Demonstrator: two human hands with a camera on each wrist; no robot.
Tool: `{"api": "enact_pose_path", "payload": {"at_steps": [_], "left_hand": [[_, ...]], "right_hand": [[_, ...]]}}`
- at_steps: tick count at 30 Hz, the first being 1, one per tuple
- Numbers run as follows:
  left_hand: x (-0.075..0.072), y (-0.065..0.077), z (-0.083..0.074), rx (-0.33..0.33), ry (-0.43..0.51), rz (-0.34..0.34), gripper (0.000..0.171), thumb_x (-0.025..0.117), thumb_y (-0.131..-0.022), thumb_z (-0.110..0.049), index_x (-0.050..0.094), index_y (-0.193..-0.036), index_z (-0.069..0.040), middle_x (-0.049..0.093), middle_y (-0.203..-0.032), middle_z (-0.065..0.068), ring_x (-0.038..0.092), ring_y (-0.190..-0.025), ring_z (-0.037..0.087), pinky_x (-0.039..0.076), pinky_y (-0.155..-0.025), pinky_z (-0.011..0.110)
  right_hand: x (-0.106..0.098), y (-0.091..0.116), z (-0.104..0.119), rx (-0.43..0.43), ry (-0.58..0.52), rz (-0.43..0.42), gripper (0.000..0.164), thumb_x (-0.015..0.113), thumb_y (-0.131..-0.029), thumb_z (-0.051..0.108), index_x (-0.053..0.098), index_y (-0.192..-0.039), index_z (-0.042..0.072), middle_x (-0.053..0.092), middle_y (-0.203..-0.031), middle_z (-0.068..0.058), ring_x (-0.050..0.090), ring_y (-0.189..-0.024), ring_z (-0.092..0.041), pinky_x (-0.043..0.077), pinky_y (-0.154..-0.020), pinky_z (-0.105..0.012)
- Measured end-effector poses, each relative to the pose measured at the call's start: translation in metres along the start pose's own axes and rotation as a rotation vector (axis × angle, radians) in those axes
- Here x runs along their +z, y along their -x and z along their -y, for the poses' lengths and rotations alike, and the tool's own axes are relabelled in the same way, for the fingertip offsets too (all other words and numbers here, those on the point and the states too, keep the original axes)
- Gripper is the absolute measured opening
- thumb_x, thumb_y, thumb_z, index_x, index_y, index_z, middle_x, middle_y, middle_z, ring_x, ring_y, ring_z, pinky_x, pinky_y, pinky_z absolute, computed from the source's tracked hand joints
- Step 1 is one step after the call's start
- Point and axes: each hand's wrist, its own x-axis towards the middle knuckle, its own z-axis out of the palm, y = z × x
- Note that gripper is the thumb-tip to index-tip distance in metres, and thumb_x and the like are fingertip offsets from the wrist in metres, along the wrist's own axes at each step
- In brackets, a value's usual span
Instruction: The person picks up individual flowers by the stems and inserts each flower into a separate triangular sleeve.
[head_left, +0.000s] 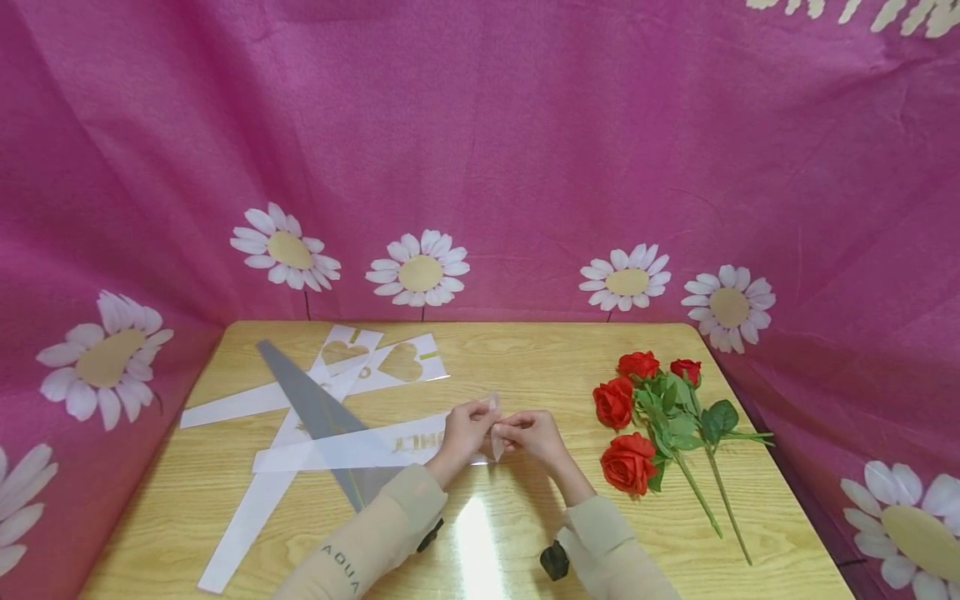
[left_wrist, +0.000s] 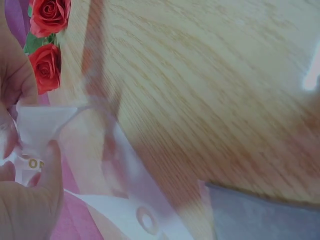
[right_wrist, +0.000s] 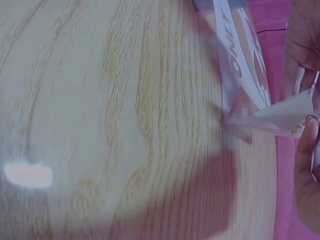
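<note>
My left hand and right hand meet near the middle of the table, both pinching the wide end of a flower sleeve. The sleeve is white and clear plastic with gold lettering, and its narrow end stretches left over the others. Between the fingertips its edge is bent up, with a flap standing out in the left wrist view. In the right wrist view the clear side of the sleeve shows the word ONLY, and the right thumb and fingers are at its folded corner.
Under the held sleeve lies a grey sleeve, crossing more white sleeves with gold hearts. Several red roses with green stems lie at the table's right. A pink daisy-printed cloth surrounds the wooden table.
</note>
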Motion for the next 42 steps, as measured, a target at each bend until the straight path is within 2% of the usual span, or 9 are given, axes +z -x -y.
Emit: {"api": "enact_pose_path", "payload": {"at_steps": [3,7,10,14,19,24,32,38,42], "left_hand": [[-0.001,-0.001,0.002,-0.026,0.032,0.013,0.028,0.057,-0.089,-0.012,0.061,-0.104,0.012,0.065,-0.085,0.02,0.065,-0.07,0.022,0.057,-0.062,0.032],[-0.002,-0.001,0.001,0.032,-0.036,-0.03,0.021,0.057,-0.086,-0.003,0.063,-0.098,0.013,0.066,-0.08,0.021,0.066,-0.065,0.024,0.055,-0.056,0.026],[-0.003,0.0,-0.002,0.083,-0.113,-0.085,0.015,0.059,-0.081,0.002,0.064,-0.089,0.013,0.067,-0.075,0.021,0.066,-0.061,0.025,0.054,-0.052,0.023],[-0.005,0.001,-0.004,0.082,-0.211,-0.129,0.012,0.06,-0.078,0.004,0.065,-0.086,0.011,0.067,-0.076,0.019,0.065,-0.06,0.021,0.053,-0.051,0.021],[-0.009,0.002,-0.006,0.104,-0.323,-0.113,0.016,0.059,-0.078,0.006,0.065,-0.092,0.011,0.067,-0.081,0.019,0.058,-0.055,0.013,0.048,-0.046,0.017],[-0.013,0.002,-0.007,0.155,-0.403,-0.085,0.017,0.057,-0.078,0.008,0.065,-0.093,0.009,0.066,-0.076,0.016,0.052,-0.051,0.01,0.043,-0.043,0.016],[-0.018,-0.001,-0.003,0.169,-0.357,-0.1,0.012,0.059,-0.075,0.01,0.068,-0.083,0.007,0.066,-0.077,0.016,0.062,-0.064,0.02,0.051,-0.055,0.021],[-0.018,-0.001,0.004,0.109,-0.21,-0.087,0.011,0.057,-0.076,0.013,0.066,-0.082,0.01,0.064,-0.076,0.019,0.063,-0.054,0.025,0.05,-0.046,0.018],[-0.017,-0.002,0.006,0.1,-0.183,-0.102,0.011,0.057,-0.075,0.014,0.065,-0.08,0.01,0.063,-0.074,0.017,0.063,-0.052,0.025,0.05,-0.045,0.017]], "right_hand": [[-0.001,0.0,-0.001,0.019,-0.033,-0.018,0.024,0.063,-0.081,-0.004,0.058,-0.094,-0.023,0.066,-0.068,-0.008,0.056,-0.055,-0.006,0.051,-0.053,-0.019],[0.0,-0.001,-0.004,0.04,-0.011,-0.088,0.021,0.064,-0.08,-0.005,0.06,-0.091,-0.022,0.064,-0.064,-0.006,0.055,-0.053,-0.007,0.05,-0.05,-0.019],[0.003,0.0,-0.002,0.038,0.057,-0.151,0.016,0.066,-0.078,-0.004,0.063,-0.085,-0.018,0.063,-0.061,-0.009,0.055,-0.05,-0.009,0.053,-0.05,-0.026],[0.005,0.0,0.001,0.011,0.2,-0.222,0.01,0.067,-0.076,-0.003,0.066,-0.077,-0.012,0.063,-0.059,-0.009,0.055,-0.048,-0.01,0.055,-0.051,-0.033],[0.005,0.003,0.002,-0.011,0.352,-0.278,0.007,0.067,-0.075,-0.002,0.066,-0.071,-0.008,0.059,-0.056,-0.006,0.056,-0.047,-0.014,0.05,-0.045,-0.023],[0.004,0.004,0.0,-0.011,0.399,-0.296,0.009,0.067,-0.075,0.0,0.066,-0.069,-0.006,0.059,-0.054,-0.005,0.057,-0.048,-0.016,0.046,-0.043,-0.019],[0.001,0.003,-0.003,-0.006,0.386,-0.289,0.008,0.067,-0.075,-0.001,0.066,-0.07,-0.007,0.061,-0.057,-0.008,0.059,-0.05,-0.019,0.049,-0.044,-0.021],[-0.001,0.003,-0.002,-0.003,0.364,-0.236,0.006,0.067,-0.076,-0.003,0.066,-0.073,-0.008,0.062,-0.059,-0.01,0.059,-0.052,-0.022,0.053,-0.049,-0.029],[-0.006,0.003,0.001,-0.056,0.394,-0.167,0.006,0.067,-0.078,0.0,0.067,-0.078,-0.006,0.061,-0.061,-0.012,0.058,-0.052,-0.023,0.049,-0.046,-0.025]]}}
